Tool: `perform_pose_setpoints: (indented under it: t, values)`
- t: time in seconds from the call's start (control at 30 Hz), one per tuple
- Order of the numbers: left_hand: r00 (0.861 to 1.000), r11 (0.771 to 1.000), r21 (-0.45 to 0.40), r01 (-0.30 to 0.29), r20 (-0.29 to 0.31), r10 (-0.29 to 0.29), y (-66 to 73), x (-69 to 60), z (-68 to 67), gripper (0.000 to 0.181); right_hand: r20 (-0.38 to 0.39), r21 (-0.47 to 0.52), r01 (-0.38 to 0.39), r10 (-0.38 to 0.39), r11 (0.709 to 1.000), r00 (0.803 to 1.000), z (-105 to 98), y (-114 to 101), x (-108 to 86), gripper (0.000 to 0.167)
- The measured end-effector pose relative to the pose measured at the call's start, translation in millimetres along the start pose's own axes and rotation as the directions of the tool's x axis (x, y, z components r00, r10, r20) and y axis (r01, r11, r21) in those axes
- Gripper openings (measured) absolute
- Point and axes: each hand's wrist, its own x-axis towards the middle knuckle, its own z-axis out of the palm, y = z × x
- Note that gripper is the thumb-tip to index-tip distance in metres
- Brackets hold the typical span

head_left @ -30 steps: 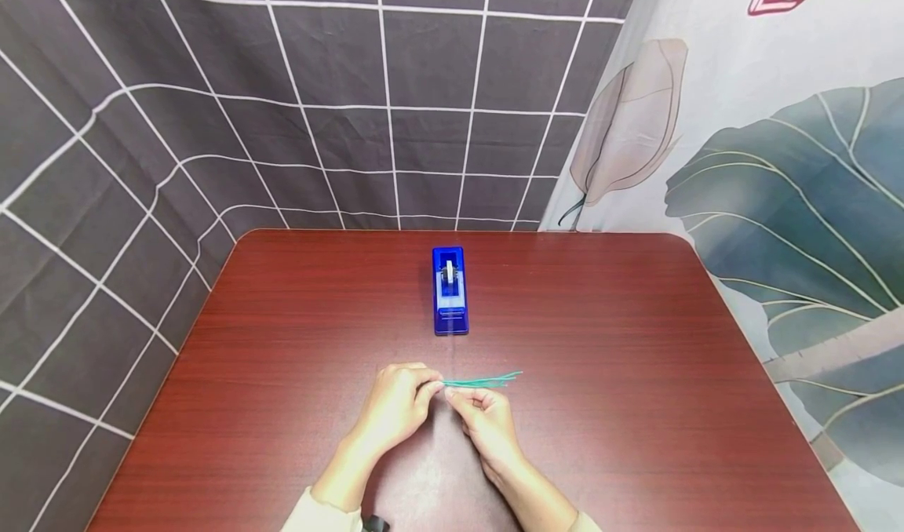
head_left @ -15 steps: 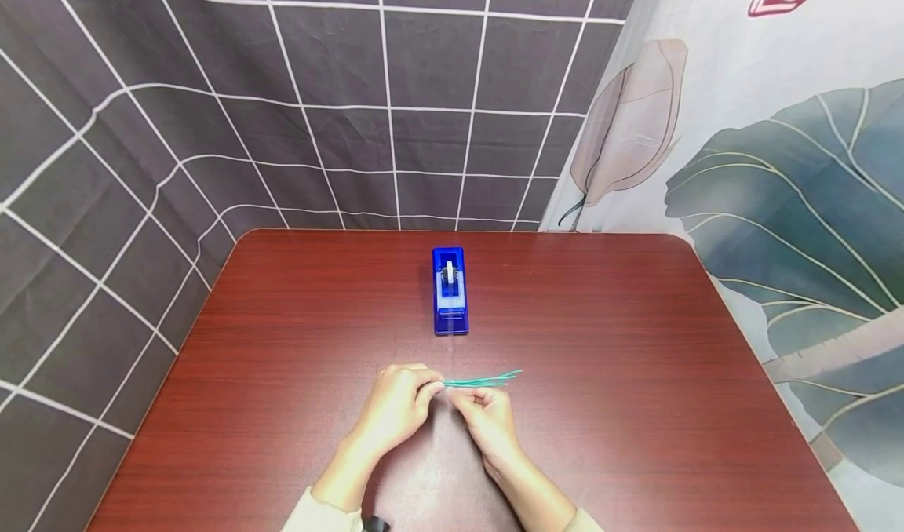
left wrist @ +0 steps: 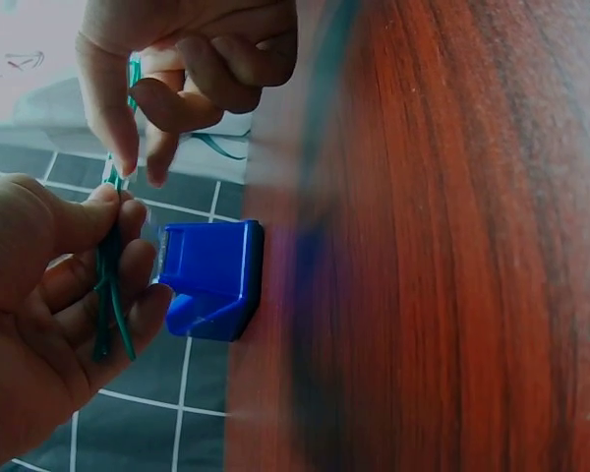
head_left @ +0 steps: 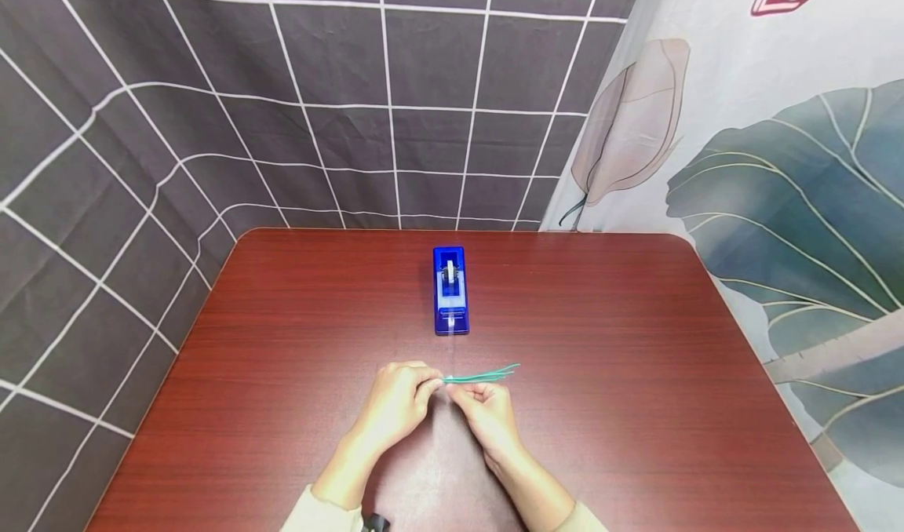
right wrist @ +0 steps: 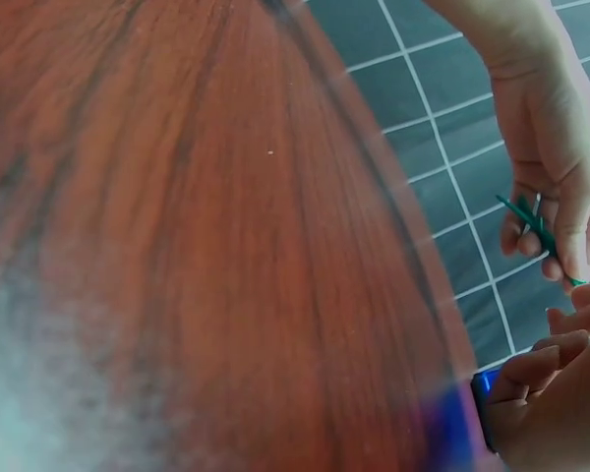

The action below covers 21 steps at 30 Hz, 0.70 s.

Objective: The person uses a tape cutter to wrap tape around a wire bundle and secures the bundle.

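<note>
My left hand [head_left: 397, 406] pinches a bundle of thin green strands [head_left: 483, 377] between thumb and fingers. Their free ends fan out to the right, and in the left wrist view the other ends lie across my left palm [left wrist: 39, 324]. Right beside it, my right hand [head_left: 487, 418] has thumb and forefinger together at the bundle, on a small clear piece of tape [left wrist: 112, 175]. Its exact edges are too faint to make out. Beyond both hands stands a blue tape dispenser [head_left: 450, 290] with a white roll, its cutting end toward me.
The reddish-brown wooden table [head_left: 600, 320] has rounded far corners. A dark grey curtain with white grid lines [head_left: 339, 108] hangs behind and at the left; a white leaf-printed curtain [head_left: 741, 108] hangs at the right.
The free ends of the green strands have tilted and shifted slightly upward. My right hand has moved up a little with them; the left hand and the tape dispenser stay nearly put.
</note>
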Motion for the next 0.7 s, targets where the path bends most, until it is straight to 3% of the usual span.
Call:
perform_pose_setpoints:
  t: [0.2, 0.37, 0.57, 0.7]
  values:
    - [1.0, 1.0, 0.002, 0.016, 0.008, -0.016, -1.0, -0.2, -0.5, 0.008, 0.063, 0.102, -0.039, 0.033, 0.994, 0.997, -2.0, 1.3, -0.6, 0.017]
    - [0.999, 0.999, 0.011, 0.032, 0.013, -0.032, -0.1, 0.7, -1.5, 0.007, 0.122, 0.227, -0.097, 0.07, 0.969, 0.99, -2.4, -1.2, -2.0, 0.014]
    - [0.999, 1.0, 0.004, 0.03, 0.017, -0.03, 0.4, 0.9, -0.6, 0.008, 0.145, 0.283, -0.127, 0.089, 0.951, 0.985, -3.2, -1.5, -2.7, 0.015]
    - [1.0, 1.0, 0.001, 0.023, 0.015, -0.023, 0.6, 0.7, 0.2, 0.008, 0.15, 0.298, -0.119, 0.077, 0.947, 0.986, -3.4, -1.7, -3.0, 0.028]
